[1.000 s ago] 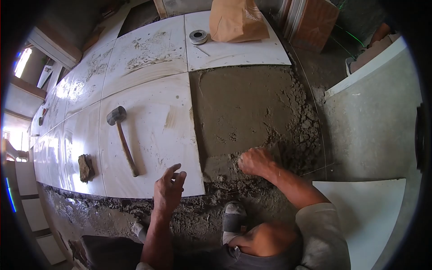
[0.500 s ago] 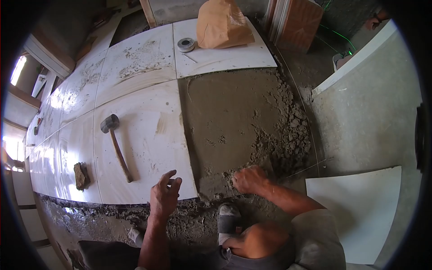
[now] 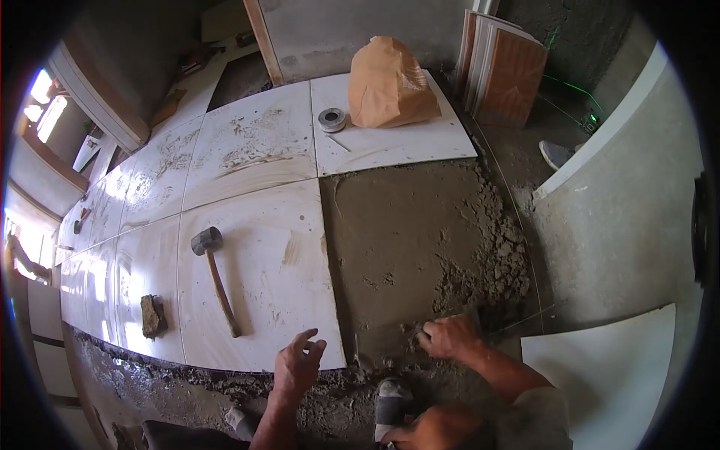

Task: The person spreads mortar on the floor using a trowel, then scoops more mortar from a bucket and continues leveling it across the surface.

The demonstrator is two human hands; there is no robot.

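My right hand [image 3: 452,337] is closed low over the near edge of the wet mortar bed [image 3: 397,232]. Its fingers wrap round what looks like a trowel, mostly hidden under the hand and coated in mortar. Over the front edge of a large white floor tile [image 3: 262,277] is my left hand [image 3: 298,364], fingers apart and holding nothing. On that tile lies a rubber mallet [image 3: 217,277] with a wooden handle, and a dirty rough block [image 3: 153,316] rests on the tile to its left.
A brown paper bag [image 3: 390,86] and a round grey reel [image 3: 331,120] stand on the far tile. Upright tiles [image 3: 506,71] lean at the back right. A loose white tile [image 3: 600,375] lies right, beside a wall [image 3: 622,202]. A string [image 3: 525,232] edges the mortar; someone's shoe [image 3: 555,155] shows beyond.
The view has tilted upward, so everything sits lower in the picture. Both hands keep nearly the same pose; my right hand has shifted slightly over the mortar's near edge.
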